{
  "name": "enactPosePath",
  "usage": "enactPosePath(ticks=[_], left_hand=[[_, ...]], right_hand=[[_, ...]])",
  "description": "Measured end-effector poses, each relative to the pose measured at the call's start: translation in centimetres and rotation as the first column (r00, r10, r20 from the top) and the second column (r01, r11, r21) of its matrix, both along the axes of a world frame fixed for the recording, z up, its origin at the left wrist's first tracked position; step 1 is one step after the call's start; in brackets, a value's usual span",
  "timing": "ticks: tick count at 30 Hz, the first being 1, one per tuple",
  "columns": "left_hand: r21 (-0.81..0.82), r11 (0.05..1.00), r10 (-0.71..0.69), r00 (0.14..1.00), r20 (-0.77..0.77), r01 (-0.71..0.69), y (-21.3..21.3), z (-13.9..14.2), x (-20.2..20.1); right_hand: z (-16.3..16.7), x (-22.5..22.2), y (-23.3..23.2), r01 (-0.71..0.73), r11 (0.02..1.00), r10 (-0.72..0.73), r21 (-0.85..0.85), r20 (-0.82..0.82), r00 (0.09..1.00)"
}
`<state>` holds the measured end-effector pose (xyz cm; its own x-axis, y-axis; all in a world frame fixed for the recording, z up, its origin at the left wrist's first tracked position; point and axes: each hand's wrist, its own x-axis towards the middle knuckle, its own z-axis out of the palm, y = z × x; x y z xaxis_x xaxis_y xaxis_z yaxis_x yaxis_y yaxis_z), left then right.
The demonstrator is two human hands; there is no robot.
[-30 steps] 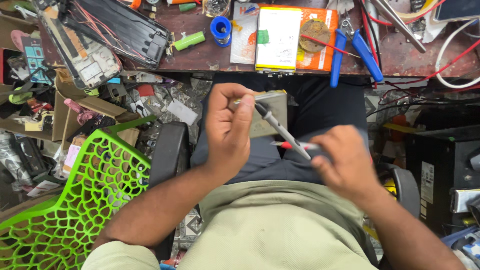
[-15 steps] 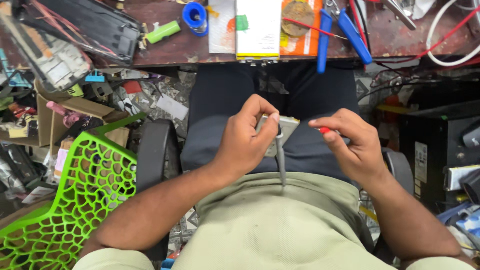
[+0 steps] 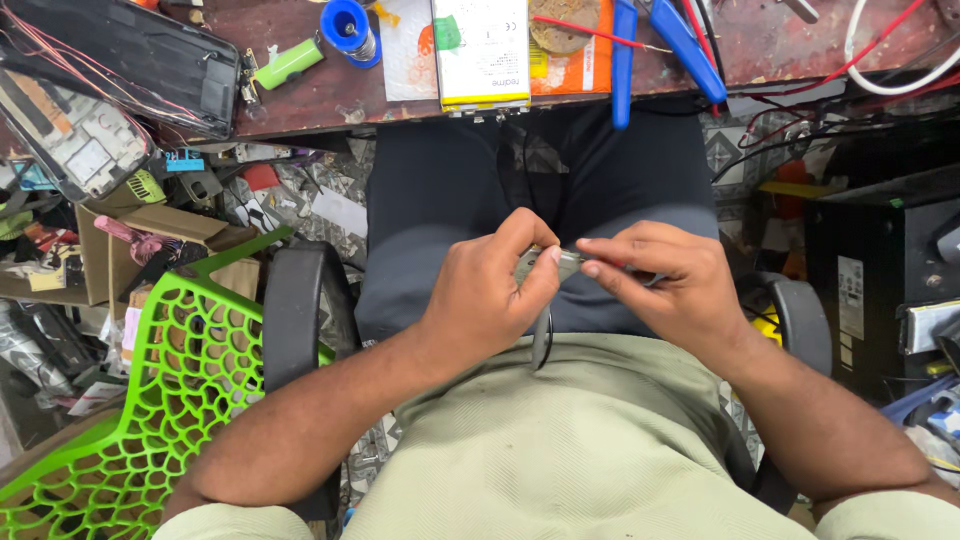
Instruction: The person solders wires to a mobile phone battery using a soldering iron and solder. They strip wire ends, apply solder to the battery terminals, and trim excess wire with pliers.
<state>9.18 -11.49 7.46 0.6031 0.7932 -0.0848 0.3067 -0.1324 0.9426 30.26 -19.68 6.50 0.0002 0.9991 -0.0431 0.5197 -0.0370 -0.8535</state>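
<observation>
My left hand [image 3: 485, 300] and my right hand [image 3: 665, 285] meet over my lap, above dark trousers. Between their fingertips sits a small grey metal part [image 3: 560, 262]; the left thumb and fingers pinch its left end and the right fingertips pinch its right end. A thin dark strip [image 3: 542, 342] hangs down from the part onto my pale green shirt. Most of the part is hidden by the fingers. I cannot tell whether the right palm holds anything else.
The workbench edge [image 3: 330, 110] runs along the top, carrying a white box [image 3: 480, 50], blue-handled pliers [image 3: 625, 55], a blue tape roll [image 3: 348, 25] and an opened black device with wires [image 3: 130, 60]. A green mesh chair [image 3: 130, 400] stands left, a black case [image 3: 880, 270] right.
The hands came together and closer to my body. The long grey piece that stuck out toward the right hand now hangs down, and the red-tipped tool in the right hand is no longer seen.
</observation>
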Motion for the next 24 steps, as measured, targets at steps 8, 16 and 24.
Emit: enactPosePath(ticks=[8,16,24], left_hand=[[0.103,0.994,-0.032,0.997,0.069,0.025,-0.2,0.0,-0.1],[0.146,0.988,-0.057,0.997,0.043,0.051,-0.3,-0.5,-0.2],[-0.007,0.999,-0.043,0.999,0.015,0.043,0.5,0.0,-0.2]], right_hand=[[0.3,-0.2,0.3,-0.026,1.000,0.026,0.015,0.024,0.999],[-0.4,-0.3,0.0,0.021,0.994,-0.022,-0.106,-0.012,1.000],[-2.1,-0.2,-0.2,0.029,0.979,-0.055,-0.203,-0.121,0.991]])
